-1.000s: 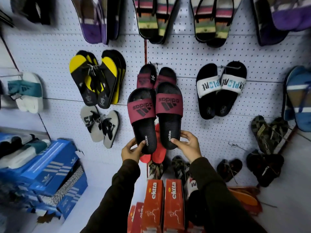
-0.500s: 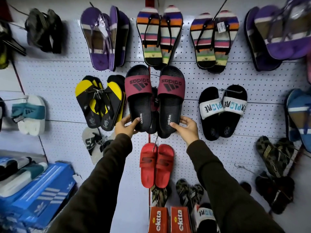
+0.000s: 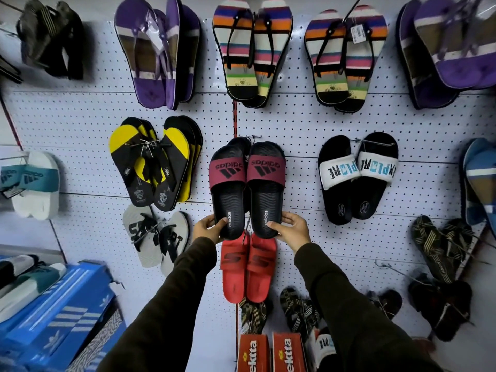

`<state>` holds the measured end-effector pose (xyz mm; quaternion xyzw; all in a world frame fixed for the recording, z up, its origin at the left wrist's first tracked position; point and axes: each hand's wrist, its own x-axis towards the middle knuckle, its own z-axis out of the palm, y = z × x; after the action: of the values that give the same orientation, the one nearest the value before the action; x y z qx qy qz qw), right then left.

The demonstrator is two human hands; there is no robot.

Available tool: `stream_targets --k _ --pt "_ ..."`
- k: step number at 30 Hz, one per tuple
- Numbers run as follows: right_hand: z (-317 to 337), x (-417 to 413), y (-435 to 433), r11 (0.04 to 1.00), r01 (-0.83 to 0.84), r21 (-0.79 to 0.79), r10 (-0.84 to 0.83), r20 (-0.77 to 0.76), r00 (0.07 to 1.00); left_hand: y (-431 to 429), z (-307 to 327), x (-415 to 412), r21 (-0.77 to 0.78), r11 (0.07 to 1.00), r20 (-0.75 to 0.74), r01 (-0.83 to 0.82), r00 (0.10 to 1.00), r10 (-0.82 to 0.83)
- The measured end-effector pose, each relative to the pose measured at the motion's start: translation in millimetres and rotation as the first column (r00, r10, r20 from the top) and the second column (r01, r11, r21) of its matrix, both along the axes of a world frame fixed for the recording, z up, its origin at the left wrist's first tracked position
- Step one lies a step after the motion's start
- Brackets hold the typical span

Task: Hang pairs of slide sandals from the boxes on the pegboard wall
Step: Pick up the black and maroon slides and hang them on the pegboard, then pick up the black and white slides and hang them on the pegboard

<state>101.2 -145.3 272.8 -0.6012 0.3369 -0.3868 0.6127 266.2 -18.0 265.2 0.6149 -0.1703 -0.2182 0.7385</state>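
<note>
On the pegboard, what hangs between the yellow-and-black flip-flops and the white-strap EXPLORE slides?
In the head view, the maroon-strap adidas slides hang between the yellow-and-black flip-flops and the EXPLORE slides, with the left hand and right hand gripping their heels.

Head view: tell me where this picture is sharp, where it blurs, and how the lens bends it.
Head view: sharp at the centre, where the adidas slides and both hands, left hand and right hand, read clearly; soft and smeared toward the edges, as at the dark sandals top left and the blue boxes; wide-angle bowing curves the pegboard wall lines outward; lighting even, shadows faint.
</note>
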Motion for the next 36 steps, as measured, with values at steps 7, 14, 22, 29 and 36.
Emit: stream_targets --k 7,14,22,29,36 --pt "-20.5 -8.4 5.1 0.998 -0.053 0.036 0.051 0.036 0.998 -3.4 -24.8 -13.1 -0.035 0.992 -0.023 -0.118 0.993 0.117" --pt "-72.5 -50.2 9.1 0.999 -0.038 0.009 0.038 -0.115 0.993 -2.2 -96.5 -57.9 0.228 0.955 0.073 -0.191 0.981 0.179" --pt "-164.6 -133.8 4.5 0.993 0.091 0.073 -0.063 -0.321 0.945 -2.2 -191.0 -145.0 0.473 0.881 0.038 0.023 0.998 -0.047" --pt "-255.0 -234.4 -2.2 0.952 0.232 0.200 -0.091 -0.537 0.839 -11.4 -262.2 -225.7 0.665 0.701 -0.088 0.260 0.958 -0.271" --pt "-318.9 -300.5 -2.6 0.851 0.328 0.411 0.080 -0.717 0.692 -39.8 -312.8 -282.1 0.720 0.528 -0.318 0.450 0.890 -0.325"
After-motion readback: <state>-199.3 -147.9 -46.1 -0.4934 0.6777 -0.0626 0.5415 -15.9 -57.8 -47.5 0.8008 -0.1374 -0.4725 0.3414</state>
